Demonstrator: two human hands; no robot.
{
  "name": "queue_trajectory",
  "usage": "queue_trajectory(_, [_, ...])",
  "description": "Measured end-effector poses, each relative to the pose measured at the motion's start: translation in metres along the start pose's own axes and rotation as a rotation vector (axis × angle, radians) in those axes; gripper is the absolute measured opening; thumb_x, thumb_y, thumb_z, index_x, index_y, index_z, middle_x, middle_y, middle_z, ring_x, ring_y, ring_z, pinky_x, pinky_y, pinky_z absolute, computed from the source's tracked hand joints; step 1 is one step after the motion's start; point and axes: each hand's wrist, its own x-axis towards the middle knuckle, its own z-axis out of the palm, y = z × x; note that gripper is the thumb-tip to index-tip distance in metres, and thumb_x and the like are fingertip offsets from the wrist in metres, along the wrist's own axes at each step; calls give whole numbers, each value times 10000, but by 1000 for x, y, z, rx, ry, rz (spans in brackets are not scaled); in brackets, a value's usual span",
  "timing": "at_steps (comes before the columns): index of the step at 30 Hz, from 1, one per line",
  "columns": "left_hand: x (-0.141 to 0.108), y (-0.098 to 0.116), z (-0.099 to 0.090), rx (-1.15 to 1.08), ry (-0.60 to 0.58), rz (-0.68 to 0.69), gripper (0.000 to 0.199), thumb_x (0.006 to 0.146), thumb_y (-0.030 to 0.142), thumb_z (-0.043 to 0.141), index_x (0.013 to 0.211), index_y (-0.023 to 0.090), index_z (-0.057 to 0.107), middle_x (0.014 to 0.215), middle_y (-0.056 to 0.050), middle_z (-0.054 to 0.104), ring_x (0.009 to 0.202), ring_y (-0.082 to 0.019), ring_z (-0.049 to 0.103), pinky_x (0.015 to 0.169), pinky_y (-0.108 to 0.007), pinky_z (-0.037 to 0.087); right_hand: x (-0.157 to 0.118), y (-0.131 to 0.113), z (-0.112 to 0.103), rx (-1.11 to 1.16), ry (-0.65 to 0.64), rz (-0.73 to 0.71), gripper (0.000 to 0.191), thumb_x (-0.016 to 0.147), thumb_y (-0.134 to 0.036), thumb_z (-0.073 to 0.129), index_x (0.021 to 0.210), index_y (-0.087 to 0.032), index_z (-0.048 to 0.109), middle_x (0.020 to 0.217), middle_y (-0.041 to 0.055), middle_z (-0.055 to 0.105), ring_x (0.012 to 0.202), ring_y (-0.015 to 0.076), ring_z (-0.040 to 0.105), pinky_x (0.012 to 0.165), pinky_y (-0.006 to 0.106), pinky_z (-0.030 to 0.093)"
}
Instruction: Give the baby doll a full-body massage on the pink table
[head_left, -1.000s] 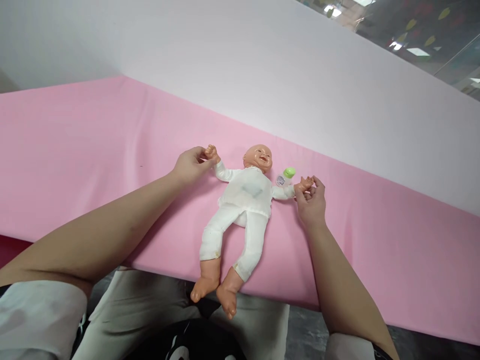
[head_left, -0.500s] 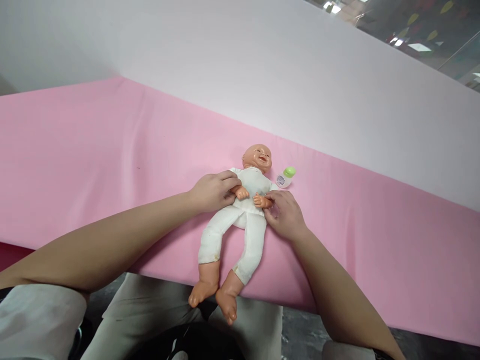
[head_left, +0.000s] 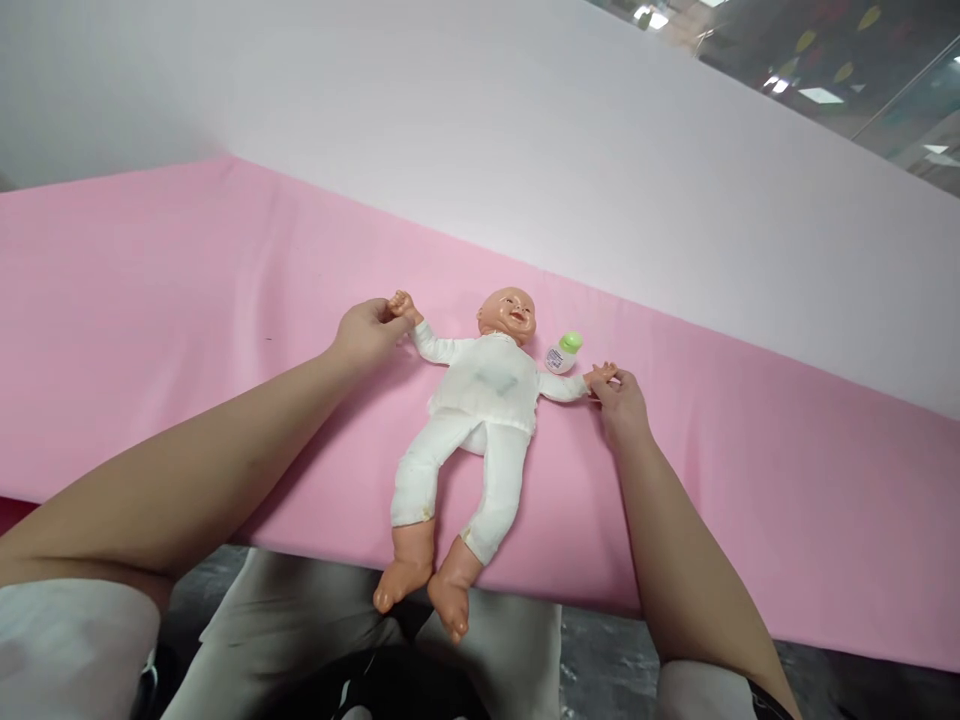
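A baby doll (head_left: 491, 385) in a white cloth suit lies on its back, its head toward the wall and its bare feet over the table's front edge. Both of its arms are spread out sideways. My left hand (head_left: 369, 335) is closed on the doll's hand at the left. At the right, my right hand (head_left: 622, 405) pinches the doll's other hand. Beside the doll's head, above its right-side arm, is a small white bottle (head_left: 559, 356) with a green cap.
Pink cloth (head_left: 315, 250) covers the long table. A pale wall (head_left: 525, 130) rises behind it, with a glass pane (head_left: 825, 70) at the upper right. My legs (head_left: 292, 620) are below the front edge.
Both my hands have moved outward from the doll's belly, carrying its arms from across the front of its body out to the sides. The bottle has stayed beside the head.
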Motion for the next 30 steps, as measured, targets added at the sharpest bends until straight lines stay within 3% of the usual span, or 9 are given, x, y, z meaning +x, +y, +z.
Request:
queue_trajectory(3, [14,-13,0,-155,-54,-93,267,752,398,771,908,199,684,774,-66,729,702,-228,698,674,-353,549,7,8,-5,31,-79,84,547,745,-464,860,1167,-184,653,1040,77,797,835,210,740,625,285,579])
queue_trajectory(6, [11,-13,3,-151,-50,-25,265,754,402,775,892,199,675,846,-70,740,738,-214,693,684,-343,556,3,4,-1,156,-82,-2,565,723,-484,888,1146,-198,646,1135,89,795,896,212,753,716,328,626])
queue_trajectory(9, [-6,1,6,-57,-51,128,276,795,424,767,932,205,670,971,-68,763,829,-208,695,738,-333,558,-12,-9,10,171,-73,-166,543,723,-478,897,1119,-210,640,1181,93,787,1006,226,759,884,395,637])
queue_trajectory(12, [-30,18,11,4,-110,308,306,845,447,737,1045,217,706,1072,-64,780,907,-213,702,804,-336,560,-38,-27,25,59,-86,-340,465,750,-453,873,1083,-216,652,1076,80,792,951,231,756,898,429,637])
queue_trajectory(14, [-43,25,15,86,-172,448,305,875,478,710,1047,227,736,1069,-56,783,877,-206,696,793,-333,557,-56,-38,34,-54,-149,-474,406,804,-424,830,1122,-230,668,1117,80,787,956,232,752,921,449,635])
queue_trajectory(17, [-53,26,21,246,-273,702,272,874,426,683,1042,226,755,1035,-61,774,906,-222,699,829,-350,561,-75,-47,44,-265,-235,-679,263,856,-312,758,1103,-253,695,1126,66,780,1004,251,737,954,469,620])
queue_trajectory(20, [-55,21,26,391,-335,877,291,851,316,657,1110,229,757,1098,-76,762,1038,-255,698,923,-385,557,-80,-50,51,-446,-319,-834,262,827,-210,733,1081,-259,698,1090,65,782,1028,288,715,926,489,613])
queue_trajectory(27, [-57,22,32,542,-325,919,300,833,264,624,1101,233,755,1146,-88,751,1063,-282,677,939,-415,539,-80,-50,59,-578,-364,-918,275,832,-166,706,1092,-255,700,1085,70,784,1024,301,697,931,498,601])
queue_trajectory(30, [-55,27,27,459,-273,801,252,859,348,637,1041,217,752,1041,-77,760,947,-260,690,862,-389,542,-76,-47,53,-495,-270,-840,268,826,-212,733,1090,-249,714,1071,66,788,988,284,714,919,478,609])
